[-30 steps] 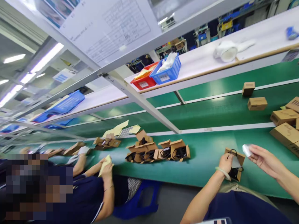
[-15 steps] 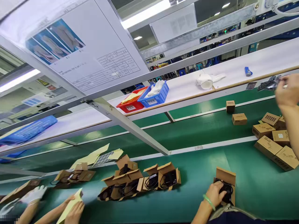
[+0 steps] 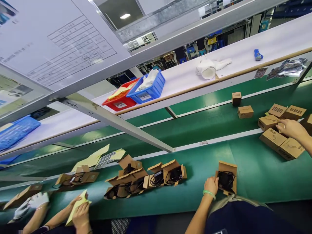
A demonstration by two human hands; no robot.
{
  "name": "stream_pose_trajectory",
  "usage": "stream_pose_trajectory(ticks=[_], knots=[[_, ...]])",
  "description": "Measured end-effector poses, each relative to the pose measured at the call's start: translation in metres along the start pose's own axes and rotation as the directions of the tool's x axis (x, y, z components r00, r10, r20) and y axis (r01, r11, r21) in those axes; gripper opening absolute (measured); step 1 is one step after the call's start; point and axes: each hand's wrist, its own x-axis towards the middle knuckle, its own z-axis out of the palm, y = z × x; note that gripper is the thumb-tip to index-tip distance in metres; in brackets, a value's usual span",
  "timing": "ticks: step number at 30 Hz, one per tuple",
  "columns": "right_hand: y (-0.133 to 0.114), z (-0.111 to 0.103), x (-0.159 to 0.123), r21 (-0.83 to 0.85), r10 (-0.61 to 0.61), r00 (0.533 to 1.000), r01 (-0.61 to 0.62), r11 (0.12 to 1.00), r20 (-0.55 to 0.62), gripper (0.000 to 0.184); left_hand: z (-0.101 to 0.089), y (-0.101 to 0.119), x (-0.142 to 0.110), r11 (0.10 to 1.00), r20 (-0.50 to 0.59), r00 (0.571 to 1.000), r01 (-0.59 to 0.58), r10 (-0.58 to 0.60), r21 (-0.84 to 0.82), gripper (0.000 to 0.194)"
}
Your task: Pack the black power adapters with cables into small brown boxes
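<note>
My left hand [image 3: 211, 185] rests against the left side of an open cardboard box [image 3: 227, 178] with a black cable coiled inside, on the green belt [image 3: 258, 169] near its front edge. Its fingers curl on the box's edge. My right hand [image 3: 290, 128] reaches far right and touches a pile of closed brown boxes [image 3: 280, 139]. Its fingers are bent over the top of one box. Whether it grips that box is unclear.
Several open boxes with cables [image 3: 148, 178] lie left of mine. A co-worker's hands [image 3: 80, 209] hold a yellow sheet at the lower left. Two small boxes [image 3: 245, 111] sit on the far belt. Red and blue bins [image 3: 136, 92] stand on the white shelf above.
My right hand came down from the upper shelf to the pile of closed boxes at the right. My left hand slid from over the cable to the open box's left side.
</note>
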Motion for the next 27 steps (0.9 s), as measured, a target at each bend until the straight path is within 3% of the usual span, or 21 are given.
stream_pose_trajectory(ticks=[3, 6, 9, 11, 14, 17, 19, 21, 23, 25, 26, 27], knots=[[0.051, 0.042, -0.023, -0.085, 0.186, 0.944, -0.169, 0.982, 0.272, 0.064, -0.015, -0.028, 0.009, 0.997, -0.057, 0.996, 0.074, -0.073, 0.022, 0.04], [0.082, 0.075, -0.045, -0.081, 0.3, 0.881, -0.291, 0.953, 0.367, 0.08, -0.044, -0.067, 0.021, 0.985, -0.133, 0.978, 0.168, -0.163, 0.029, 0.036], [0.095, 0.099, -0.059, -0.062, 0.337, 0.849, -0.342, 0.938, 0.408, 0.1, -0.072, -0.104, 0.029, 0.957, -0.232, 0.932, 0.29, -0.279, 0.013, 0.035], [0.096, 0.11, -0.065, -0.056, 0.349, 0.849, -0.357, 0.932, 0.396, 0.111, -0.083, -0.12, 0.028, 0.945, -0.346, 0.884, 0.326, -0.315, -0.026, 0.035], [0.085, 0.12, -0.075, -0.102, 0.408, 0.863, -0.396, 0.913, 0.299, 0.115, -0.084, -0.127, 0.022, 0.968, -0.559, 0.791, 0.219, -0.249, -0.122, 0.036], [0.06, 0.125, -0.1, -0.107, 0.432, 0.876, -0.418, 0.902, 0.215, 0.109, -0.072, -0.112, 0.012, 0.976, -0.694, 0.695, 0.048, -0.186, -0.213, 0.034], [0.036, 0.126, -0.122, -0.066, 0.391, 0.9, -0.386, 0.92, 0.191, 0.106, -0.06, -0.093, 0.005, 0.96, -0.723, 0.669, -0.05, -0.173, -0.276, 0.033], [0.009, 0.126, -0.143, 0.009, 0.336, 0.915, -0.347, 0.938, 0.221, 0.106, -0.047, -0.069, 0.002, 0.928, -0.675, 0.722, -0.129, -0.153, -0.348, 0.031], [-0.02, 0.126, -0.16, 0.189, 0.294, 0.889, -0.375, 0.908, 0.352, 0.107, -0.035, -0.04, 0.001, 0.876, -0.521, 0.846, -0.165, -0.11, -0.453, 0.029], [-0.05, 0.127, -0.173, 0.456, 0.213, 0.807, -0.505, 0.733, 0.551, 0.101, -0.023, -0.011, 0.004, 0.797, -0.273, 0.96, -0.116, -0.064, -0.593, 0.029], [-0.065, 0.128, -0.179, 0.563, 0.14, 0.755, -0.586, 0.582, 0.64, 0.094, -0.017, 0.003, 0.005, 0.741, -0.102, 0.994, -0.047, -0.029, -0.67, 0.03], [-0.08, 0.13, -0.184, 0.628, 0.055, 0.708, -0.657, 0.416, 0.704, 0.087, -0.011, 0.015, 0.007, 0.68, 0.093, 0.995, 0.051, 0.025, -0.732, 0.032]])
